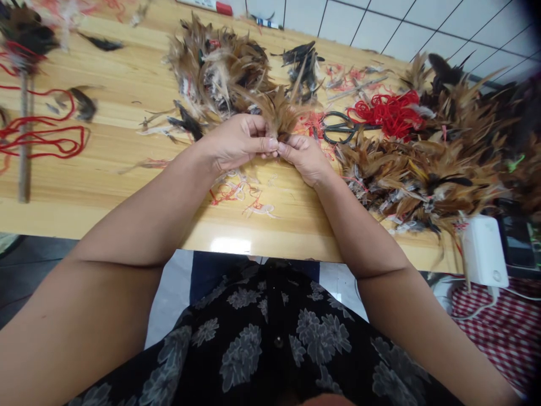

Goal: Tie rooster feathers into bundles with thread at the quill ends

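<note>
A small bunch of brown feathers (284, 113) is pinched at its base between both hands, its tips fanning up and away from me. My left hand (242, 141) has thumb and fingers closed on it. My right hand (305, 157) meets it from the other side, thumb tip close to the left thumb. Just beyond the hands lies a large heap of brown feathers (224, 67). To the right of the held bunch rest black-handled scissors (339, 127), their blades partly hidden under a tangle of red string (393, 114).
A big pile of feather bunches (422, 175) covers the table's right side. A white power bank (485, 251) with a cable sits at the right edge. On the left lies a stick (24, 141) with dark feathers and red cord (63, 148). Thread scraps (236, 189) litter the wooden table (127, 197).
</note>
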`<act>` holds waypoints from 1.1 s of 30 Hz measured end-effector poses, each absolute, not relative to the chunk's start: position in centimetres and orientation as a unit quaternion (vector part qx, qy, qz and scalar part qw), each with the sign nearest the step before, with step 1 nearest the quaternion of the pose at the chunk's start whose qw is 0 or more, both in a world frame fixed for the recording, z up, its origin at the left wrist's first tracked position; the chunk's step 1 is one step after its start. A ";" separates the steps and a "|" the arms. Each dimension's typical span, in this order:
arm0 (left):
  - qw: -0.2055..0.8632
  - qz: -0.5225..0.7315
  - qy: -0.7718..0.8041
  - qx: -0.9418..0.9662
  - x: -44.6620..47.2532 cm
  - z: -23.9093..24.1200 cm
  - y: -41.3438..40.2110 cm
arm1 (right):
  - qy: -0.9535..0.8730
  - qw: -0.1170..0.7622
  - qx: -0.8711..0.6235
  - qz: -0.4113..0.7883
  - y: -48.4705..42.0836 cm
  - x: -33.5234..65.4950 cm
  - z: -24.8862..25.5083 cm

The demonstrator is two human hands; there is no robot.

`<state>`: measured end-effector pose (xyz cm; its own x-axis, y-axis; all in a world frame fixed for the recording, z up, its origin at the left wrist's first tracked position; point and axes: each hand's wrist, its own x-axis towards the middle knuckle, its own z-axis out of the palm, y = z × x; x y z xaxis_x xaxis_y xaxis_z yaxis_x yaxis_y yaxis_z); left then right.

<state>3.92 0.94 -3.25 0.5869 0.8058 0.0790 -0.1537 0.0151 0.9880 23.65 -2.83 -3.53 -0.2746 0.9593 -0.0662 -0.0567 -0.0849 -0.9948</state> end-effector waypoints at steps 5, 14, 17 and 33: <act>0.670 0.361 0.273 0.588 4.1 -3.5 1.0 | -0.527 0.436 -0.429 0.590 -2.9 23.7 -3.8; 0.707 0.408 0.272 0.510 4.0 -4.6 1.9 | -0.519 0.454 -0.396 0.607 -2.8 23.6 -3.6; 0.707 0.425 0.265 0.498 3.8 -5.0 2.5 | -0.511 0.461 -0.397 0.607 -3.0 23.3 -3.1; 0.733 0.438 0.257 0.453 4.4 -4.8 1.3 | -0.553 0.480 -0.353 0.583 -1.3 23.7 -6.9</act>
